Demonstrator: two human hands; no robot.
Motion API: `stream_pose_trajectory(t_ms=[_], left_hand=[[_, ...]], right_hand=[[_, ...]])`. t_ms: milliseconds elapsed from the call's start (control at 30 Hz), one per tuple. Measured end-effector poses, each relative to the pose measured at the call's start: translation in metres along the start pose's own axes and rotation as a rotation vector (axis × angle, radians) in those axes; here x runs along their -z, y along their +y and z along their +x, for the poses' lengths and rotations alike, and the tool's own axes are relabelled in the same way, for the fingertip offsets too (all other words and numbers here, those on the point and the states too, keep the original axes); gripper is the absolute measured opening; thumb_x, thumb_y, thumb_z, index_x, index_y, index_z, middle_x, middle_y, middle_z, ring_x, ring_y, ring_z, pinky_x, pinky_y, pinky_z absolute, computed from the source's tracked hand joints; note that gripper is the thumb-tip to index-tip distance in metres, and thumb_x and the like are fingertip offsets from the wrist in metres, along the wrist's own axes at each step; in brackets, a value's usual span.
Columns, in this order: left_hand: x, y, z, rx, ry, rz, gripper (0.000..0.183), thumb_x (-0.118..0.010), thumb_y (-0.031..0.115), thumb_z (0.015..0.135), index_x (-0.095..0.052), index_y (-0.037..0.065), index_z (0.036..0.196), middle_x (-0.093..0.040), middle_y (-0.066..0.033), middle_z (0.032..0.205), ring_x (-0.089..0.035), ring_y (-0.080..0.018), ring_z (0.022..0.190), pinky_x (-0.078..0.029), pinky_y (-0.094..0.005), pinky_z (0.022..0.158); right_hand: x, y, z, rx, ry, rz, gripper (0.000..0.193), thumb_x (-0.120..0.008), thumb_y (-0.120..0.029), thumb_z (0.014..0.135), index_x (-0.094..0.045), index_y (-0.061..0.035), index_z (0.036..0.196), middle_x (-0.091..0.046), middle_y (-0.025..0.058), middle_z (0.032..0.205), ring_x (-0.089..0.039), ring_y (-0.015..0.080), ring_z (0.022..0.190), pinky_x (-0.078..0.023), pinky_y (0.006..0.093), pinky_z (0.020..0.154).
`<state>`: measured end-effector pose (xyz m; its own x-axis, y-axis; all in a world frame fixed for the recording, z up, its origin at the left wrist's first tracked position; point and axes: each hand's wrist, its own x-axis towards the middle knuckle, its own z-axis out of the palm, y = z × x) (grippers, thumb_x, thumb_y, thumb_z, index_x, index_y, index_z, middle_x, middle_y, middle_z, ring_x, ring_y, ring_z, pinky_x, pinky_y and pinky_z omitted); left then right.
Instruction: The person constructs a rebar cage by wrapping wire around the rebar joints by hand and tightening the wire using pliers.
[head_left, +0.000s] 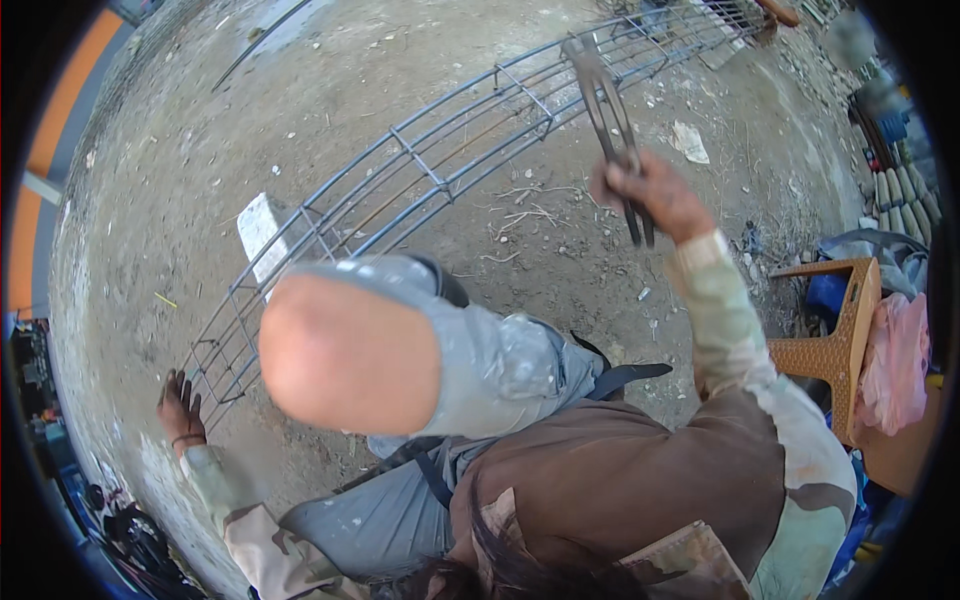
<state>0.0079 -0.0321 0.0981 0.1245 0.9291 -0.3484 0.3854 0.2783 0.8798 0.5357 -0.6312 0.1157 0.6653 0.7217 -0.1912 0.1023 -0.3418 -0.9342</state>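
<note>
The pincers (590, 68) are clamped in the right hand (657, 196), their head seen across the cage (443, 187). The left hand (182, 408), well apart, is held part-open by the cage's left end; whether it is touched cannot be told.

- how's the light?
- soft and even, like daylight, fairly bright on the ground (740, 210), with faint shadows.
- anything blurred?
- the tool (602, 128) toward one o'clock and the right hand (665, 198) toward two look smeared, as if by motion. a rounded patch (350, 350) toward eight is smooth, its detail lost.
- and the edges?
- black all round; the orange strip (70, 95) toward ten bends with the lens, and hazy blotches sit far out at two.
</note>
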Motion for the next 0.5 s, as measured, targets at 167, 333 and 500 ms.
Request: stream_pose_trajectory(t_ms=[167,333,500], left_hand=[[0.030,-0.019,0.000,0.099,0.021,0.050,0.057,-0.054,0.036,0.096,-0.047,0.008,0.146,-0.051,-0.0094,0.147,-0.046,-0.0277,0.135,-0.036,-0.0484,0.106],[0.037,-0.038,-0.019,0.127,0.054,0.097,0.054,-0.053,0.036,0.097,-0.050,0.009,0.144,-0.052,-0.0099,0.146,-0.045,-0.0287,0.137,-0.035,-0.0505,0.108],[0.029,-0.035,-0.049,0.091,0.092,0.145,0.051,-0.051,0.034,0.099,-0.050,0.008,0.143,-0.053,-0.0107,0.145,-0.047,-0.0289,0.136,-0.036,-0.0506,0.108]], right_hand=[[-0.056,0.208,-0.085,-0.590,0.455,-0.746,0.042,-0.064,-0.044,0.092,-0.064,-0.0022,0.083,-0.066,0.0169,0.076,-0.066,0.0347,0.067,-0.052,0.0450,0.065],[-0.081,0.281,-0.147,-0.533,0.338,-0.917,0.046,-0.066,-0.046,0.087,-0.068,-0.0003,0.094,-0.065,0.0244,0.094,-0.065,0.0415,0.088,-0.052,0.0507,0.080],[-0.061,0.300,-0.114,-0.348,0.403,-0.884,0.036,-0.064,-0.035,0.088,-0.068,0.0005,0.094,-0.067,0.0246,0.094,-0.066,0.0435,0.088,-0.053,0.0503,0.080]])
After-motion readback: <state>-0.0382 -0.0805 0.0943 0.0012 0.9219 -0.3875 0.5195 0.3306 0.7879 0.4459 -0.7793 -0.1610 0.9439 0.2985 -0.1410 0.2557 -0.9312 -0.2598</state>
